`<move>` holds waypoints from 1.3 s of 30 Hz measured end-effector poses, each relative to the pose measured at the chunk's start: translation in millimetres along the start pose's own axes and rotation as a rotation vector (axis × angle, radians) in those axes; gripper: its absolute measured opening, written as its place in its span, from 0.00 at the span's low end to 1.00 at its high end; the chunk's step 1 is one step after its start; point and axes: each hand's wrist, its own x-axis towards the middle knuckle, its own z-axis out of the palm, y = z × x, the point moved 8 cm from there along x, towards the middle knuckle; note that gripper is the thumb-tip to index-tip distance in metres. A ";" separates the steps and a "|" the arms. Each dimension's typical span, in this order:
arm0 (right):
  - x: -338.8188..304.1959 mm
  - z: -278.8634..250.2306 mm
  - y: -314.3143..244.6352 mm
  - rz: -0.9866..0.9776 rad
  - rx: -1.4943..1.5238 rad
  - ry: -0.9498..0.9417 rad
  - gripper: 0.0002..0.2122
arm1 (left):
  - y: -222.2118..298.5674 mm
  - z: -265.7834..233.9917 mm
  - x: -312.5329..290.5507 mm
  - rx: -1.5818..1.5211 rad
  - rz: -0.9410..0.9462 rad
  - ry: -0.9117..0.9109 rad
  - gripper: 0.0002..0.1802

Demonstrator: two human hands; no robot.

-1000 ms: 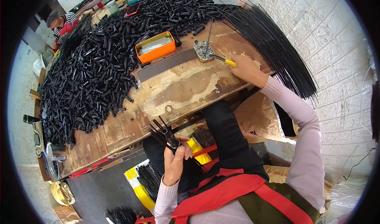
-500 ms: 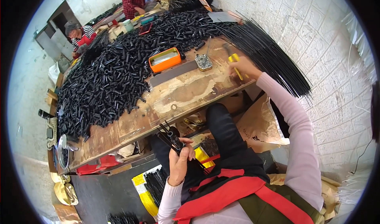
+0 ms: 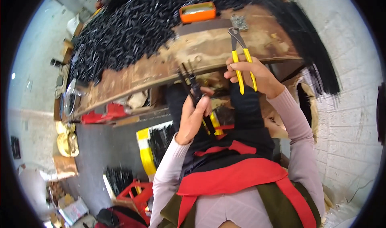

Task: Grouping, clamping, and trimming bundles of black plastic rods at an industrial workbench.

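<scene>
My left hand (image 3: 193, 117) is closed around a small bundle of black rods with a black fitting (image 3: 195, 86), held over my lap just off the table's near edge. The rods' ends stick up past my fingers. To the right, my right hand (image 3: 259, 75) grips a pair of pliers with yellow handles (image 3: 240, 81). The handles are spread, and the dark metal jaws point away from me over the tabletop. A gap separates the pliers from the bundle.
A large heap of short black tubes (image 3: 124, 39) covers the far left of the wooden table (image 3: 132, 77). Beyond the pliers are an orange box (image 3: 198, 13) and a small tin of metal bits (image 3: 240, 22). Long black rods (image 3: 311, 43) overhang the table's right end.
My right hand has brought the pliers left and nearer, from the table's right side to beside my left hand. The view has tipped down. My left hand keeps its hold on the rods.
</scene>
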 end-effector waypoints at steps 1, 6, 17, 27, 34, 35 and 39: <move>0.2 16.3 6.9 -0.005 0.022 -0.055 0.11 | 2.4 -1.7 0.2 0.009 0.005 -0.004 0.16; -5.5 59.3 50.1 0.047 0.159 -0.087 0.07 | 0.2 -16.5 -12.2 -0.061 0.047 -0.039 0.26; -16.6 78.3 61.5 -0.169 -0.016 -0.042 0.07 | 9.5 -7.5 -8.5 -0.014 0.043 -0.094 0.54; -22.7 83.6 57.9 -0.171 0.010 -0.099 0.08 | 9.8 -1.1 -10.6 -0.010 0.055 -0.124 0.51; -25.0 83.6 58.0 -0.222 0.026 -0.090 0.08 | 10.1 0.3 -11.7 -0.035 0.054 -0.130 0.50; -24.5 83.4 58.7 -0.219 0.043 -0.090 0.08 | 9.8 0.1 -12.1 -0.035 0.055 -0.129 0.50; -23.2 85.3 57.4 -0.260 0.052 -0.086 0.08 | 9.0 -2.5 -13.4 -0.026 0.058 -0.086 0.49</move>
